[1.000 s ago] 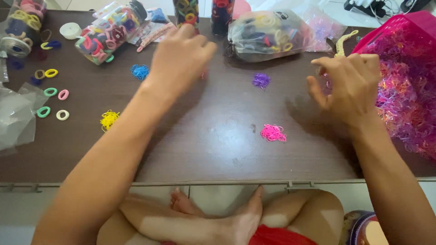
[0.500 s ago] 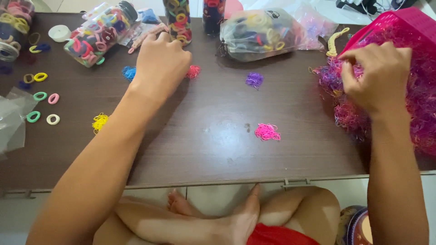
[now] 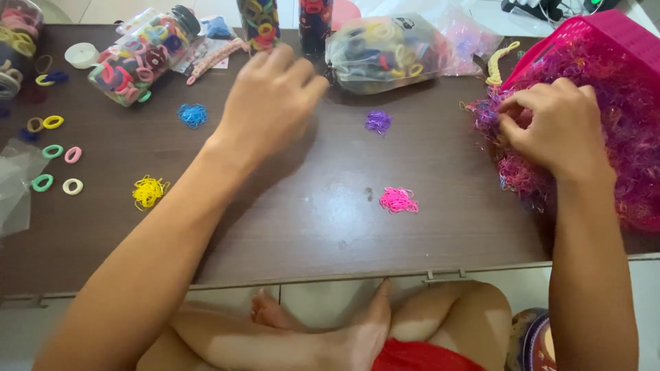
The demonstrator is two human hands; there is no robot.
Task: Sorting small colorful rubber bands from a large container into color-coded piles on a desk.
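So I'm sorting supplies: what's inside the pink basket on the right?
The pink basket holds a tangled heap of tiny elastic bands, mostly pink and purple. The right hand covers part; deeper contents are hidden.

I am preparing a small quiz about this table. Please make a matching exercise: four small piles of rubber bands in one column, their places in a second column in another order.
Piles:
1. yellow pile
2. blue pile
3. purple pile
4. pink pile

Places:
A. mid-table, between both arms
B. before the clear bag
C. beside the lying jar
D. near the loose rings, left

Pairs: 1-D, 2-C, 3-B, 4-A
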